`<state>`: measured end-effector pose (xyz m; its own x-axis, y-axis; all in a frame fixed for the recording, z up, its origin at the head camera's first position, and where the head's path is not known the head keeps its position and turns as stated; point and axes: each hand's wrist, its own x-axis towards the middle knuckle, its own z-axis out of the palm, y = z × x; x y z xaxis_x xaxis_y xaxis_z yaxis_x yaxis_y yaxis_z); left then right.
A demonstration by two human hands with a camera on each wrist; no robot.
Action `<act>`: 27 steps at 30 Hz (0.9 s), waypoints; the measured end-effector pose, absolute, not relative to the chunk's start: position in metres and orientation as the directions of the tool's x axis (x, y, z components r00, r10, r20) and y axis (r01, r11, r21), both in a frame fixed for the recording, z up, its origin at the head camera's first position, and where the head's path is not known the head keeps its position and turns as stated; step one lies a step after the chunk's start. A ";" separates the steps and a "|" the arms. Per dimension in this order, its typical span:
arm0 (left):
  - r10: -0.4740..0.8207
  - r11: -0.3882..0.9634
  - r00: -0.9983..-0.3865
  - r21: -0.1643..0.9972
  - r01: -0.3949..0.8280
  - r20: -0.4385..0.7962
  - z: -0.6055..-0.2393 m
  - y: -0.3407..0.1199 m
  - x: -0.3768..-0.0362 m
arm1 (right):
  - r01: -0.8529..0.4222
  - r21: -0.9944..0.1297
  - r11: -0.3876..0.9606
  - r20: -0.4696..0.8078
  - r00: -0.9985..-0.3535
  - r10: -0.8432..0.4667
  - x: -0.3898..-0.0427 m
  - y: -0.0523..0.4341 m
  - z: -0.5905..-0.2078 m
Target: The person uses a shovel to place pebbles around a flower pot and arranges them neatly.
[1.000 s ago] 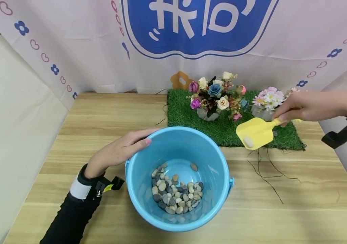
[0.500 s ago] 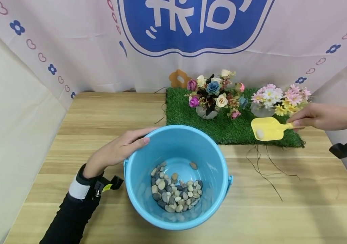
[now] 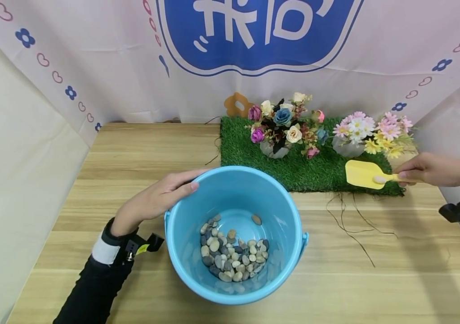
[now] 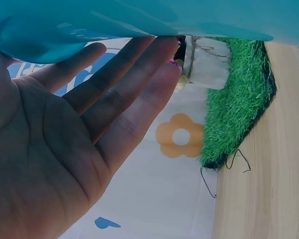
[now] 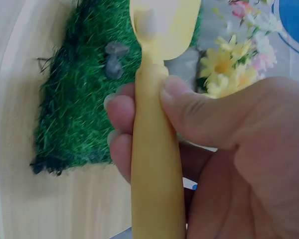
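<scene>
Yellow scoop (image 3: 362,174) with one pale pebble (image 3: 378,179) near its neck, pinched by the right hand (image 3: 432,170) over the fake grass mat (image 3: 294,168).

Right fingers (image 5: 120,107) and thumb curl round the scoop's handle just behind the blade, keeping it roughly level, likely so the pebble stays put; the daisy pot (image 3: 347,146) sits just beyond the fingertips. The left hand (image 3: 153,200) lies flat, fingers (image 4: 134,84) straight and close together against the rim of the blue bucket (image 3: 197,270), seemingly to steady it, with the heap of stones (image 3: 233,254) inside, below the fingertips. Since a second ago the scoop has travelled rightward and lower, away from the bucket, and the pebble has slid toward the handle; the left hand has stayed put.
</scene>
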<state>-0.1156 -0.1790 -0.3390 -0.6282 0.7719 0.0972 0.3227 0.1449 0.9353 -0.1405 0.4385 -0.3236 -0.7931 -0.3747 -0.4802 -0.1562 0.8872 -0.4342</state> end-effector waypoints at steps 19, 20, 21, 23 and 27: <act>0.764 0.170 -0.641 0.936 0.309 0.073 -0.338 -0.178 -0.115 | -0.112 -0.394 0.912 -0.524 -0.788 -0.324 -0.140 0.464 -0.339; 0.764 0.171 -0.642 0.935 0.309 0.072 -0.338 -0.179 -0.115 | -0.112 -0.393 0.913 -0.522 -0.790 -0.322 -0.140 0.465 -0.340; 0.764 0.171 -0.641 0.936 0.309 0.072 -0.338 -0.179 -0.115 | -0.111 -0.393 0.913 -0.522 -0.790 -0.321 -0.140 0.466 -0.340; 0.764 0.170 -0.641 0.936 0.309 0.073 -0.338 -0.179 -0.115 | -0.104 -0.390 0.915 -0.526 -0.791 -0.314 -0.141 0.468 -0.342; 0.765 0.168 -0.640 0.935 0.311 0.075 -0.339 -0.179 -0.115 | -0.091 -0.383 0.919 -0.538 -0.787 -0.302 -0.142 0.470 -0.343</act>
